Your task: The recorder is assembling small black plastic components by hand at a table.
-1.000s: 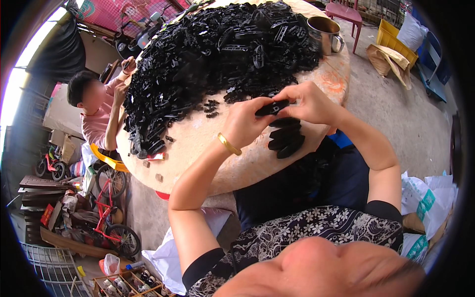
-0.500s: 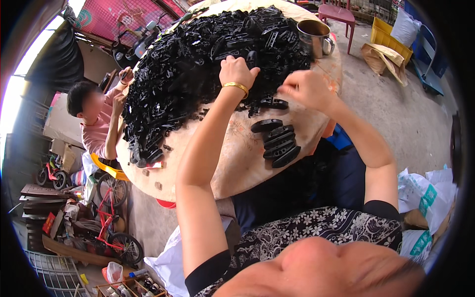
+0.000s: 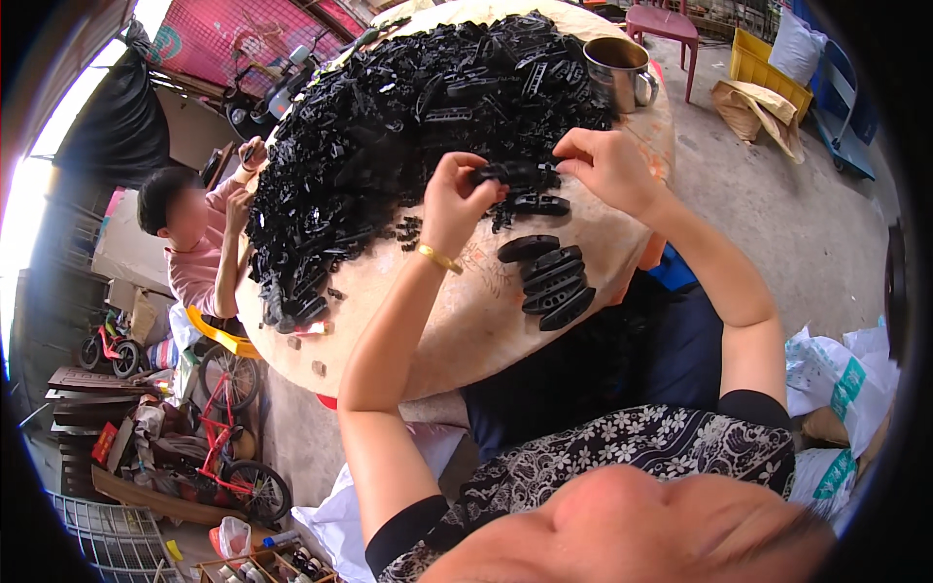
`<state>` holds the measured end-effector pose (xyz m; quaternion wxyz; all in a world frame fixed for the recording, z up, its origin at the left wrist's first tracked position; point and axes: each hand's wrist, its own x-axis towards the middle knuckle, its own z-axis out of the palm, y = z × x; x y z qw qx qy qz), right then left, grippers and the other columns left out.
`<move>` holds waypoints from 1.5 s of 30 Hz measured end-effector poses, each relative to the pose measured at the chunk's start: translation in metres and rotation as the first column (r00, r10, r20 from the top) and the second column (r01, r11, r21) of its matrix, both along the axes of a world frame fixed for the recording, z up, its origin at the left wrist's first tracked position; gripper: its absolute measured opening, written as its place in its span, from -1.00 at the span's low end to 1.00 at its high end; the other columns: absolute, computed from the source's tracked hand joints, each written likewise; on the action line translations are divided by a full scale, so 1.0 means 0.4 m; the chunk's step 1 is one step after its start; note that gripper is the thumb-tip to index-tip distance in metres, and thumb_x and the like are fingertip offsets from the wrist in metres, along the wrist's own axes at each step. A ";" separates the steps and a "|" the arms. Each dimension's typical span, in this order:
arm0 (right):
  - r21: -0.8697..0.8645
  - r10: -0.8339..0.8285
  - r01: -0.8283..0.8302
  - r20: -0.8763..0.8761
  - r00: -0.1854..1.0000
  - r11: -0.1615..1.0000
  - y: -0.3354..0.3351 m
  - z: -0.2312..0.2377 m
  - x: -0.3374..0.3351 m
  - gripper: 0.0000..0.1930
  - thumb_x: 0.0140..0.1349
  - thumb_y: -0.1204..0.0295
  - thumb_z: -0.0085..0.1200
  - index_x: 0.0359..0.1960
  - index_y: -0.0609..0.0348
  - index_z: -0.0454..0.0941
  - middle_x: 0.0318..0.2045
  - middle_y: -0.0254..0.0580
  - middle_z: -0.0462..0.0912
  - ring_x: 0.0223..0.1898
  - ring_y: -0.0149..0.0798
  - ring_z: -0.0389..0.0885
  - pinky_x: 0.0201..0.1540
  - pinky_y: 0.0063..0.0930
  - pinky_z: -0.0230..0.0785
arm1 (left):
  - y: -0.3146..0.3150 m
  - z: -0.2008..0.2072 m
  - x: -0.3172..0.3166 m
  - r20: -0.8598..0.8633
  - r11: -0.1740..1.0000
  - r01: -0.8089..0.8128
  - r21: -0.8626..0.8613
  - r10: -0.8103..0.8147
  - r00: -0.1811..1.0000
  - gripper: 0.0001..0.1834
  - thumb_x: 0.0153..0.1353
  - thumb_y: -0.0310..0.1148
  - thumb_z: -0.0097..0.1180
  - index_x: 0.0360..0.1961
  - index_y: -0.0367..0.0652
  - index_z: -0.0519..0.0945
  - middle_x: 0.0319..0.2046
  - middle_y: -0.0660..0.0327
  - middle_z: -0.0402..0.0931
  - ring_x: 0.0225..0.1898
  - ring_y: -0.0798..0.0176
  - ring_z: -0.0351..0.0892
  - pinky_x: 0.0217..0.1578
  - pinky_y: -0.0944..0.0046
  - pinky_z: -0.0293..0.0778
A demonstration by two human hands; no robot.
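My left hand (image 3: 461, 199) pinches an oblong black plastic part (image 3: 520, 176) above the near edge of a big heap of black plastic parts (image 3: 389, 107). My right hand (image 3: 610, 170) is closed at the fingertips beside the part's other end. What its fingers hold, if anything, is too small to make out. Just below them one oval black piece (image 3: 541, 205) lies on the cloth-covered round table (image 3: 437, 340). Nearer to me is a row of several similar black pieces (image 3: 554, 284) lying side by side.
A metal mug (image 3: 618, 73) stands at the table's right edge. Across to the left sits another person (image 3: 194, 233) with hands at the heap. Small black bits (image 3: 408, 231) lie left of my left hand. A red chair (image 3: 664, 29) and yellow crate (image 3: 768, 73) are behind.
My left hand has come back from the heap toward me with a black part. My right hand has shifted slightly, and the two hands now meet around the part.
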<state>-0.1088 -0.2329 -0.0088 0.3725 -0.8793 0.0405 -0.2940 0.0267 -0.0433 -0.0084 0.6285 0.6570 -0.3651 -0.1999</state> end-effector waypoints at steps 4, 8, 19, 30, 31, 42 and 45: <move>0.275 0.131 -0.169 0.151 0.980 0.947 0.031 -0.006 0.003 -0.82 -0.05 0.59 0.26 -0.35 0.30 0.61 -0.39 -0.24 0.64 -0.36 -0.50 0.58 -0.31 -0.58 0.43 | 0.009 -0.006 -0.048 -0.063 0.990 0.126 0.064 -0.122 0.991 -0.70 0.12 -0.63 0.07 -0.10 -0.31 0.35 -0.24 0.10 0.54 -0.22 0.27 0.60 -0.10 0.29 0.56; -0.118 0.247 -0.218 0.375 0.893 0.969 0.075 0.003 -0.002 -0.88 -0.02 0.59 0.20 -0.38 0.26 0.62 -0.41 -0.10 0.64 -0.41 -0.22 0.62 -0.33 -0.47 0.47 | 0.008 -0.018 -0.070 -0.222 0.984 0.171 -0.058 -0.179 0.958 -0.70 0.14 -0.60 0.08 -0.10 -0.29 0.36 -0.21 0.10 0.53 -0.20 0.24 0.60 -0.06 0.25 0.56; -0.289 0.233 -0.120 0.394 0.889 0.950 0.083 0.008 -0.020 -0.88 -0.06 0.61 0.17 -0.42 0.24 0.60 -0.43 -0.14 0.62 -0.40 -0.12 0.61 -0.36 -0.39 0.47 | 0.013 -0.019 -0.084 -0.286 0.989 0.123 -0.086 -0.142 0.948 -0.63 0.14 -0.61 0.10 -0.02 -0.28 0.35 -0.18 0.10 0.51 -0.16 0.24 0.58 -0.06 0.24 0.57; 0.086 0.189 -0.247 0.422 0.887 0.965 0.105 0.028 -0.033 -0.87 -0.01 0.69 0.16 -0.39 0.26 0.61 -0.39 -0.16 0.63 -0.39 -0.29 0.62 -0.35 -0.52 0.47 | 0.021 0.017 -0.102 -0.567 0.933 0.265 -0.245 -0.359 0.741 -0.59 0.37 -0.31 -0.13 0.18 -0.24 0.28 -0.18 0.13 0.52 -0.26 0.24 0.57 -0.24 0.25 0.53; -0.067 0.254 -0.251 0.446 0.858 0.966 0.098 0.030 -0.029 -0.85 -0.04 0.68 0.16 -0.39 0.24 0.61 -0.37 -0.19 0.63 -0.36 -0.26 0.61 -0.33 -0.50 0.48 | 0.027 0.016 -0.096 -0.585 0.935 0.264 -0.237 -0.354 0.730 -0.61 0.36 -0.31 -0.11 0.16 -0.23 0.32 -0.21 0.15 0.52 -0.34 0.27 0.57 -0.32 0.29 0.52; -0.617 0.430 -0.139 0.354 0.831 0.775 0.082 0.023 -0.035 -0.74 -0.24 0.56 0.17 -0.38 0.18 0.61 -0.31 -0.31 0.61 -0.20 -0.21 0.53 -0.24 -0.42 0.48 | 0.045 0.037 -0.080 -0.477 0.947 0.304 0.104 -0.221 0.851 -0.64 0.31 -0.31 -0.01 0.03 -0.33 0.44 -0.26 0.15 0.56 -0.39 0.31 0.60 -0.39 0.42 0.54; -0.639 0.454 -0.163 0.323 0.830 0.752 0.076 0.023 -0.035 -0.75 -0.22 0.55 0.18 -0.38 0.17 0.60 -0.31 -0.31 0.60 -0.20 -0.22 0.52 -0.25 -0.42 0.48 | 0.051 0.047 -0.086 -0.345 0.930 0.348 0.122 -0.289 0.893 -0.63 0.26 -0.38 0.07 0.04 -0.34 0.44 -0.23 0.13 0.56 -0.34 0.30 0.62 -0.26 0.39 0.57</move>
